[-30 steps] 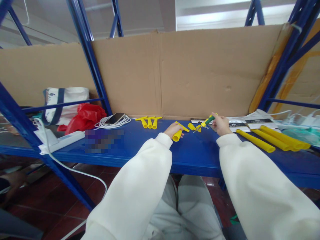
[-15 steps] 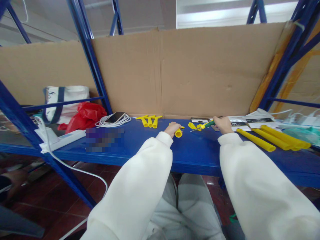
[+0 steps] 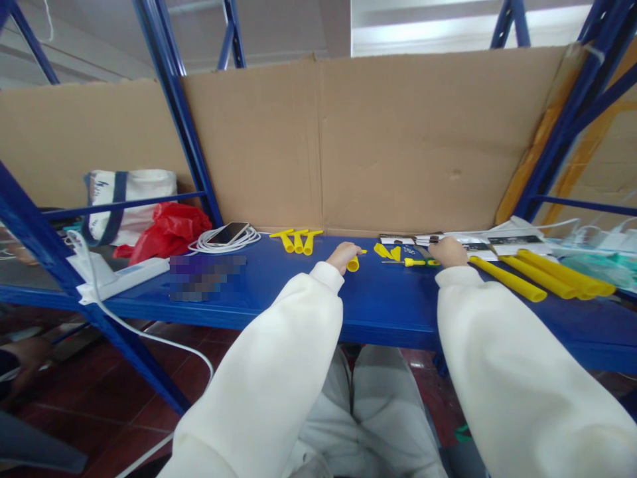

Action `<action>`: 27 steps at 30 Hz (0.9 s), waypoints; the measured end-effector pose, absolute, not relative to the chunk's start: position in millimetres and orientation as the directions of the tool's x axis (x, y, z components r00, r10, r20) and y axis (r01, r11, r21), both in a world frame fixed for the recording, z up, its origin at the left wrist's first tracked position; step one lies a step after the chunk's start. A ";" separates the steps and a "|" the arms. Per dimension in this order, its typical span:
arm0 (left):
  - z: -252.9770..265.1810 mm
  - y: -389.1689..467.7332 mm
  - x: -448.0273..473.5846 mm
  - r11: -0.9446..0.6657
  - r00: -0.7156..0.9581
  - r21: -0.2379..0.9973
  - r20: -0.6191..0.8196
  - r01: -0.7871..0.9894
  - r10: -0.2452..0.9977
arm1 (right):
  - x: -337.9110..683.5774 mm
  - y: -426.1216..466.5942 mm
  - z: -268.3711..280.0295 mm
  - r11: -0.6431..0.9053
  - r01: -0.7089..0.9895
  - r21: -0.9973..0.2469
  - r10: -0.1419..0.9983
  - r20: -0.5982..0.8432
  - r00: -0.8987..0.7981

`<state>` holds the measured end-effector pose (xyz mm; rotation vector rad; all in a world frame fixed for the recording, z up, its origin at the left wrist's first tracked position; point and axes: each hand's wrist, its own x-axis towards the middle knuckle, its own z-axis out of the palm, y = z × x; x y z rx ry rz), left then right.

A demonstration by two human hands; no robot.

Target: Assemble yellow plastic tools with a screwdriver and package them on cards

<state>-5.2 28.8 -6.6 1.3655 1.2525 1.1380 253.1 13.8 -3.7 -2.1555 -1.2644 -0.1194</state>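
Note:
My left hand (image 3: 343,256) is closed around a short yellow tube (image 3: 353,265), whose round open end faces me. To its right, a screwdriver (image 3: 414,263) with a yellow and green handle lies on the blue shelf top. My right hand (image 3: 448,251) is just behind the handle's end, over small black-and-white packets (image 3: 397,239). Its fingers look bent together, and whatever is in them is hidden. Between the hands lie small flat yellow pieces (image 3: 387,251). Three yellow T-shaped tubes (image 3: 298,243) stand in a row at the back left.
Long yellow tubes (image 3: 507,279) lie at the right, beside white packets and a green plastic bag (image 3: 592,269). On the left are a phone (image 3: 229,234) on a coiled white cable, a red bag (image 3: 172,229) and a white power strip (image 3: 124,279). Cardboard (image 3: 398,146) closes the back.
The screwdriver has left my right hand and now lies flat on the shelf. That hand has shifted slightly right. My left hand keeps the yellow tube in nearly the same place.

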 end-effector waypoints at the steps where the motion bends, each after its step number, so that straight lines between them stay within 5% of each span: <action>1: -5.2 26.7 -5.0 -0.046 0.047 0.991 0.041 0.129 0.998 | 250.9 14.0 -3.4 -0.356 0.818 -0.451 0.767 0.359 0.532; 7: 0.1 16.5 -3.7 -0.188 -0.035 0.927 0.210 0.324 0.977 | 236.4 13.0 -1.9 -0.320 0.887 -0.332 0.833 0.348 0.431; 11: 0.2 12.0 -1.3 -0.382 0.187 0.662 0.347 0.645 0.919 | 230.2 19.0 -4.0 -0.265 0.909 -0.321 0.881 0.302 0.364; 17: -3.0 8.4 0.2 -0.573 0.551 0.345 0.169 0.743 0.817 | 217.2 39.8 -3.0 -0.257 0.921 -0.293 0.905 0.261 0.335; 27: -4.5 12.5 -1.1 -0.596 0.572 0.277 0.173 0.754 0.802 | 208.5 81.8 -1.6 -0.237 0.962 -0.136 0.948 0.183 0.259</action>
